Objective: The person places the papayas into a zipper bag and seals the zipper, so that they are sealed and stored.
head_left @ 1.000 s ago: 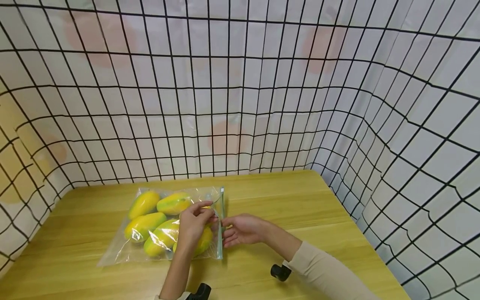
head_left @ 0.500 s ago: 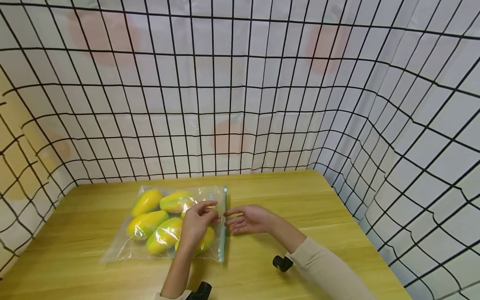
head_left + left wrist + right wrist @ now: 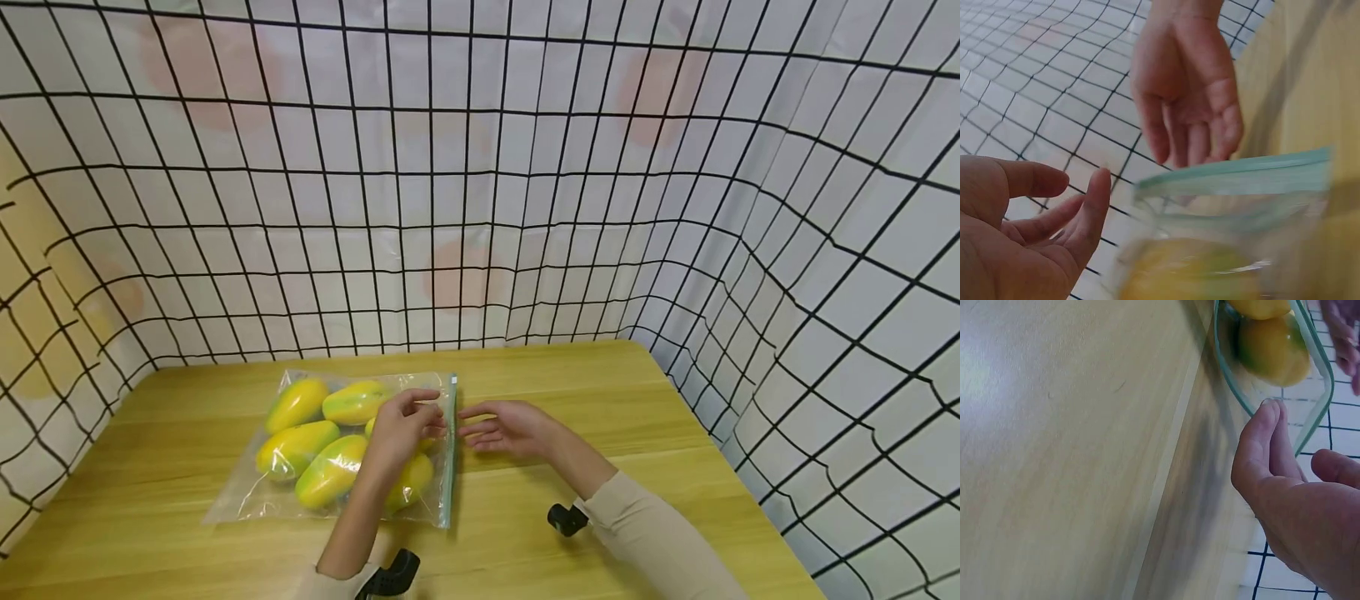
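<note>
A clear zip bag (image 3: 448,492) with a green-blue sealing strip lies on the table, its mouth toward the right. Several yellow-green mangoes (image 3: 297,447) fill it; one mango (image 3: 1272,350) shows through the parted mouth in the right wrist view. My left hand (image 3: 401,429) is above the bag near the strip, fingers loosely bent; in the left wrist view the left hand (image 3: 1029,231) has nothing between thumb and fingers. My right hand (image 3: 510,429) is just right of the strip, fingers relaxed. Whether its fingertips (image 3: 1266,412) touch the bag's rim, I cannot tell.
The wooden table (image 3: 570,375) extends to both sides of the bag. Black grid netting (image 3: 517,283) over pale patterned cloth encloses its back and sides. A black wrist camera mount (image 3: 566,519) juts from the right sleeve, another mount (image 3: 401,571) from the left.
The right hand has risen and shifted slightly away from the strip. My left fingers have loosened and moved a little up toward the mouth. The bag sits slightly further right in view.
</note>
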`<state>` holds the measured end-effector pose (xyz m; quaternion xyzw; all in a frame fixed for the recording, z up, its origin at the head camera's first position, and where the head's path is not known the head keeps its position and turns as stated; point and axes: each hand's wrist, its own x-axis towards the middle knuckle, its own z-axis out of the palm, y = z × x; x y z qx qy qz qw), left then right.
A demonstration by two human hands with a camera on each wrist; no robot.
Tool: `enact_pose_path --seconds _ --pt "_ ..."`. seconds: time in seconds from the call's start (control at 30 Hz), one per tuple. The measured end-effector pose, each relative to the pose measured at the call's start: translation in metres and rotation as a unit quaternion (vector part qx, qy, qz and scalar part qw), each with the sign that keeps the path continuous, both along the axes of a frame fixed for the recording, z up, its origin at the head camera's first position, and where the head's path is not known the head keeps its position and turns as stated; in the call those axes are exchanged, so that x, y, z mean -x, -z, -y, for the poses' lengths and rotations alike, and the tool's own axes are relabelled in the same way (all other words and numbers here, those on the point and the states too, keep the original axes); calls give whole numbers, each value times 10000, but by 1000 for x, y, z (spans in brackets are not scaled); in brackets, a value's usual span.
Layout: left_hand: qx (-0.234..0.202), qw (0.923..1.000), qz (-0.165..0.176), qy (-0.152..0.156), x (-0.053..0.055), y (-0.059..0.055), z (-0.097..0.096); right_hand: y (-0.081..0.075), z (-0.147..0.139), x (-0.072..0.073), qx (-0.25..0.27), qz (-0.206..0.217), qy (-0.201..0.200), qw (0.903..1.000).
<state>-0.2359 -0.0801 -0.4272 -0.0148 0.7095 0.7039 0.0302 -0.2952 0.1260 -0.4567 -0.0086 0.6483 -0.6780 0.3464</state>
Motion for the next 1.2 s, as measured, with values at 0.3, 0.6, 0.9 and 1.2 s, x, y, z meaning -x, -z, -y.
enact_pose_path --seconds 0.3,0.6,0.9,1.2 --pt "893 9957 -232 21 40 -26 -2 -2 0 5 -274 -122 553 9980" --pt "1906 9811 -256 -190 83 -24 -8 6 7 8 -707 -656 1194 9881" --pt "2639 9627 -463 -379 106 -13 -12 9 25 22 -893 -1084 1772 9741" --pt "2939 9545 -439 -250 111 2 -11 11 46 33 -883 -1063 2167 9664"
